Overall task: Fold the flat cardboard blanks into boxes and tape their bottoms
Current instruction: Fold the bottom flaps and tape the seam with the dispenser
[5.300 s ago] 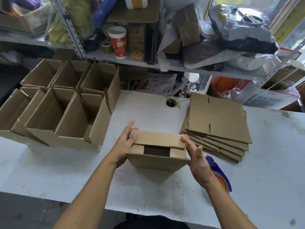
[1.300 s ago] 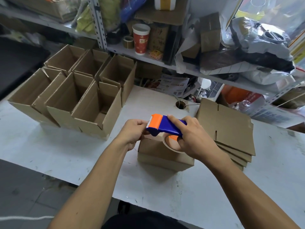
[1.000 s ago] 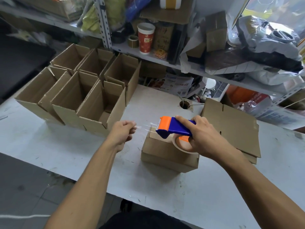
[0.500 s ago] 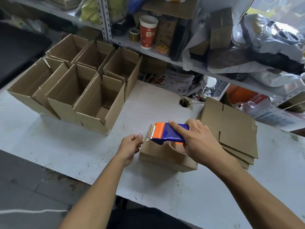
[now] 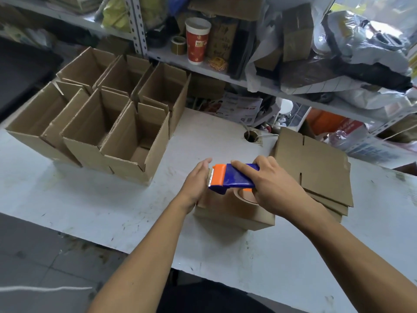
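A small folded cardboard box [image 5: 234, 214] lies bottom-up on the white table [image 5: 101, 208], in the middle. My right hand [image 5: 275, 188] grips a blue and orange tape dispenser [image 5: 232, 178] on top of the box, with its toothed orange end at the box's left edge. My left hand [image 5: 195, 179] lies with straight fingers against the box's left side, just beside that orange end. The box's top seam is hidden under the dispenser and my hands. A stack of flat cardboard blanks [image 5: 316, 168] lies to the right of the box.
Several upright open boxes [image 5: 135, 141] stand in two rows on the table's left part. A cable hole [image 5: 250, 136] is behind the box. A cluttered shelf holds a red paper cup [image 5: 197, 40], a tape roll [image 5: 178, 45] and bags.
Five seconds ago both hands pressed the box flaps, with the dispenser lying on the table. My right hand has since brought it onto the box. My left hand pulled tape out, then flattened against the box's side.
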